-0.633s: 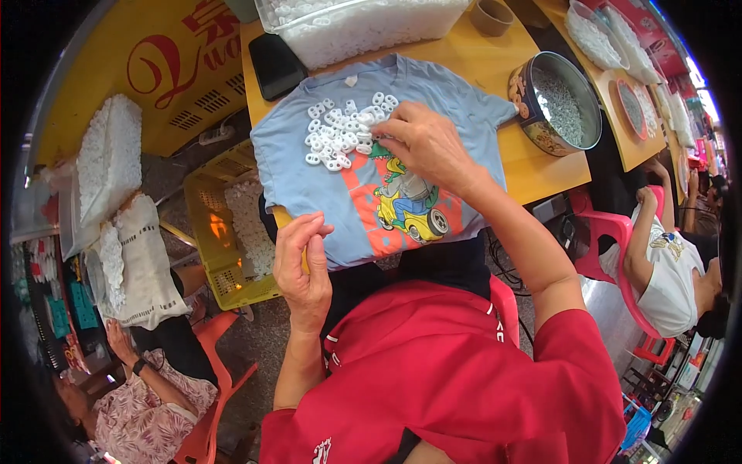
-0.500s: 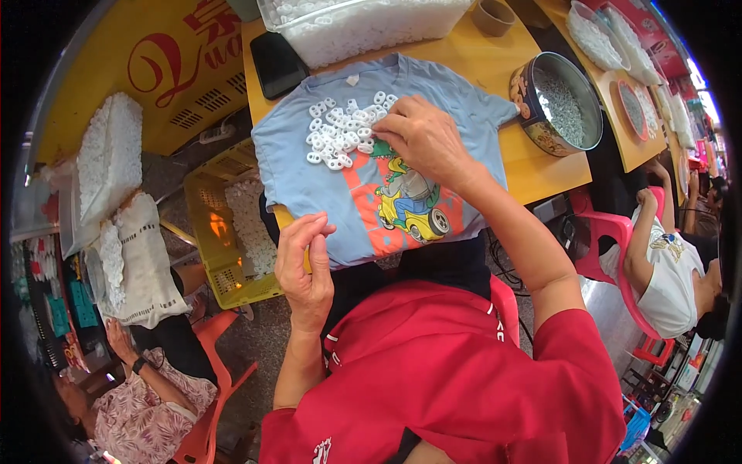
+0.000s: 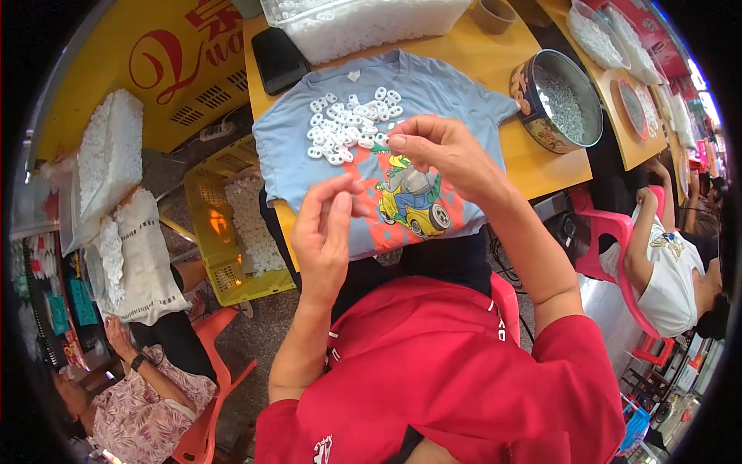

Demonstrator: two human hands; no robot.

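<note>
On the yellow table lies a light blue T-shirt [image 3: 290, 166] with a colourful cartoon print. Small white plastic pieces [image 3: 336, 135], oval with two holes each, are heaped on its upper part. Just right of this heap, my right hand [image 3: 444, 155] is raised, thumb and index finger pinching one white piece [image 3: 396, 143]. My left hand [image 3: 325, 240] hovers over the shirt's lower left part, fingers loosely curled and thumb apart from them. Nothing shows in it, though its inner side is partly hidden.
A clear bin of white pieces [image 3: 379, 35] stands at the back, beside a black phone [image 3: 278, 60]. At right is a round tin [image 3: 533, 112] of small metal parts. A yellow crate [image 3: 209, 232] sits at left. Other people [image 3: 147, 394] sit on both sides.
My right hand has lifted off the heap and drawn back toward me with a white piece. My left hand has moved up and right, nearer to it.
</note>
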